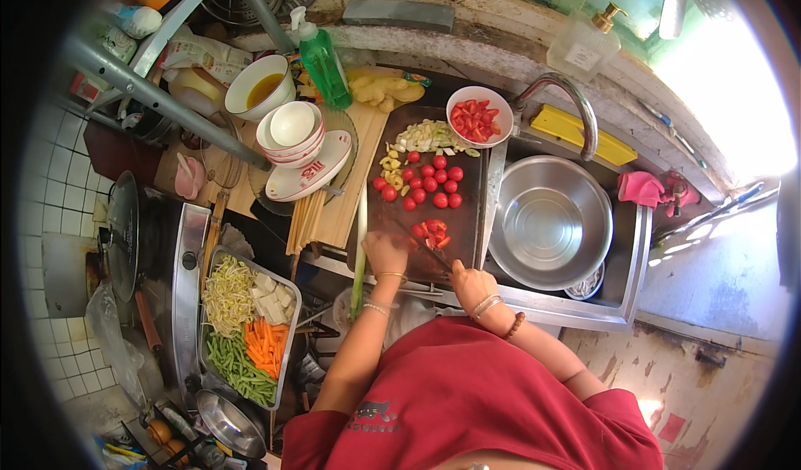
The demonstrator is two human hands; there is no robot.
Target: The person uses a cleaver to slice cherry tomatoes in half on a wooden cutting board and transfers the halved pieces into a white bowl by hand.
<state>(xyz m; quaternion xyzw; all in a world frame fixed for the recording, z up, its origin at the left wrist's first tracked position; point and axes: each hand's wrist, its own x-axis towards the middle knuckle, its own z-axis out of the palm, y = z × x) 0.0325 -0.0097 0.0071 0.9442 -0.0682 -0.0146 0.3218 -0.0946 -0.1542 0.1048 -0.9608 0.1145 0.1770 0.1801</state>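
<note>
My right hand (473, 288) grips the handle of a kitchen knife (433, 254), its blade low over a dark cutting board (382, 216). My left hand (385, 254), blurred, is at the board's near left, close to the blade; whether it holds anything cannot be made out. Cut tomato pieces (432, 232) lie just beyond the knife. Several whole cherry tomatoes (440, 176) sit farther back, beside peeled garlic cloves (392, 173) and chopped white scallion or onion (425, 135). A white bowl of cut tomatoes (474, 121) rests at the board's back right corner.
Right of the board, a steel basin (551, 220) sits in the sink under a curved faucet (579, 104). At left are a tray of cut vegetables and tofu (294, 320), stacked bowls (291, 133), a green pump bottle (325, 69) and a grey metal shelf post (181, 110). A long scallion (359, 263) lies along the board's left edge.
</note>
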